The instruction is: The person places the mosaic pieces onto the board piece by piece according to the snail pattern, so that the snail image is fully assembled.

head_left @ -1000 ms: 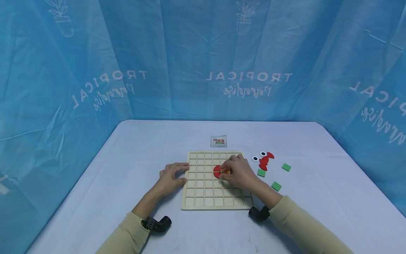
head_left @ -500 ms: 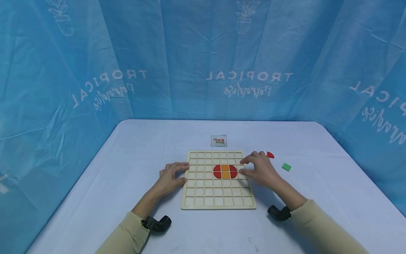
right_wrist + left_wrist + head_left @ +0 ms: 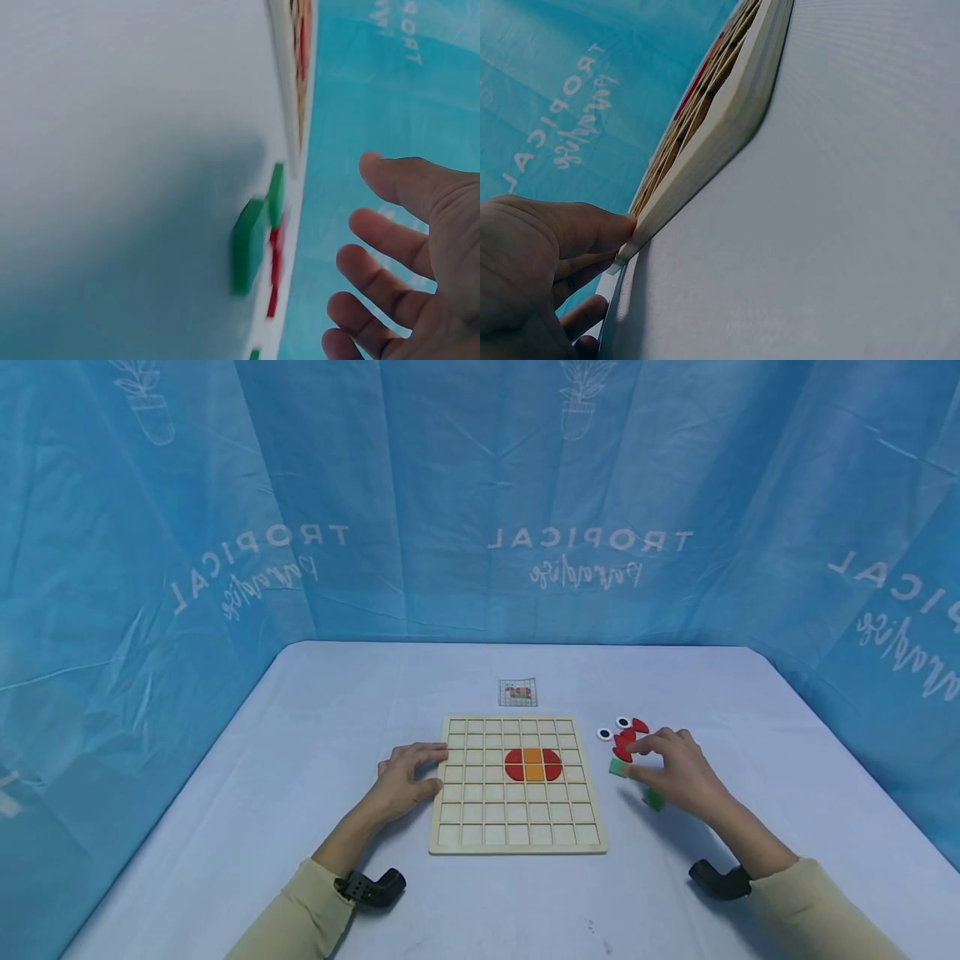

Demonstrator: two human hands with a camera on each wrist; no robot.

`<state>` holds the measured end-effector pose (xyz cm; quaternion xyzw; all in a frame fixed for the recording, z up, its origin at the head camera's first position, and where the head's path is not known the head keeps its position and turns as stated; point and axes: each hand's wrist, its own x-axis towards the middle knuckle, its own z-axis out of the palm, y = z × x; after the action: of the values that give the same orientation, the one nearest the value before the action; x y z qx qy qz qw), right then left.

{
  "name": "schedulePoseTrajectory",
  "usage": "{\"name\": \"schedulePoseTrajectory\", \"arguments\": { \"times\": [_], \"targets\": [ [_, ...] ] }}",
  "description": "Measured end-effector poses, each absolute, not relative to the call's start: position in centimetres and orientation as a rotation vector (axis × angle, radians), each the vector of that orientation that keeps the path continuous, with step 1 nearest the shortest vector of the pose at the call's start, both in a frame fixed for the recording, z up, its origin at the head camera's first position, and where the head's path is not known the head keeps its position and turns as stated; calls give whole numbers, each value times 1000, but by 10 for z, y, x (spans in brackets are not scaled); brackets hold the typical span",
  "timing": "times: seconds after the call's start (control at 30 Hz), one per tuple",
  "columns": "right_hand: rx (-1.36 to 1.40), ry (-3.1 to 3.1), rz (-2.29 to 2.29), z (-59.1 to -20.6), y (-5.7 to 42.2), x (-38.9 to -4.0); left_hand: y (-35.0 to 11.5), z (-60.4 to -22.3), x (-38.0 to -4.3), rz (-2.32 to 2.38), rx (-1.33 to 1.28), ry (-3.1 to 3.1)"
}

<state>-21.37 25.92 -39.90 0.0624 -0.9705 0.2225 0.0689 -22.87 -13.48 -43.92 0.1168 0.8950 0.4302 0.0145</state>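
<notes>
A pale wooden grid board (image 3: 480, 814) lies flat on the table. My left hand (image 3: 401, 785) rests at its left edge, thumb and fingertips touching the side; the left wrist view shows the thumb (image 3: 604, 229) against the rim. On the grid, red rounded pieces (image 3: 513, 766) flank orange squares (image 3: 533, 772) in an oval. To the right of the board, my right hand (image 3: 678, 777) hovers with thumb and fingers apart, nothing between them. By its fingertips are a green tile (image 3: 617, 767) and loose red pieces (image 3: 625, 740). Another green tile (image 3: 247, 247) sits below the hand.
Two white eye discs (image 3: 604, 734) with black centres lie beside the red pieces. A small picture card (image 3: 517, 692) with a gridded drawing lies behind the board. Blue printed curtains (image 3: 450, 502) surround the white table (image 3: 360, 693).
My right hand has left the oval on the board and moved right, over the loose pieces, uncovering the orange squares and right red part. The left hand has stayed put.
</notes>
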Motion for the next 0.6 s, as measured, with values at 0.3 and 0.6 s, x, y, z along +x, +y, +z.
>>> {"name": "schedulePoseTrajectory", "arguments": {
  "times": [0.3, 0.6],
  "targets": [
    [153, -2952, 627, -414, 282, -198, -134, -439, -228, 1326, 325, 2795],
    [204, -2977, 578, -421, 287, -190, -133, -437, -228, 1329, 315, 2797]
  ]
}}
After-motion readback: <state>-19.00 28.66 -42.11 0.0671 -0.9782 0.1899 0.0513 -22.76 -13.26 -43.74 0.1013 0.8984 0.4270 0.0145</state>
